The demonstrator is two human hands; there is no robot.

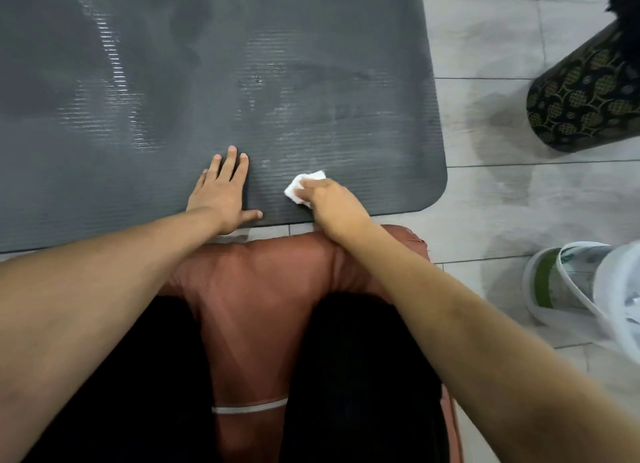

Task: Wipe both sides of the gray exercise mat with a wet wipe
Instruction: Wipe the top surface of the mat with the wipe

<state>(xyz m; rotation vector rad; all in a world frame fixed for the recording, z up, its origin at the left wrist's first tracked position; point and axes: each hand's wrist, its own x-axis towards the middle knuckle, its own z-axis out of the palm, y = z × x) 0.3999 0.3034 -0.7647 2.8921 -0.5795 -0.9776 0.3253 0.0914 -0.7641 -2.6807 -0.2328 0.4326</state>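
Observation:
The gray exercise mat (194,82) lies flat on the tiled floor and fills the upper left of the view. Wet streaks shine across its ribbed surface. My left hand (221,192) rests flat on the mat near its front edge, fingers spread. Just to the right, my right hand (332,199) presses a folded white wet wipe (303,185) onto the mat, close to the mat's rounded near-right corner.
I kneel on a reddish-brown cushion (263,289) at the mat's front edge. A black bolster with a gold pattern (585,95) lies on the floor at the right. A white and green plastic container (568,282) sits at the lower right. Damp patches mark the gray floor tiles (502,192).

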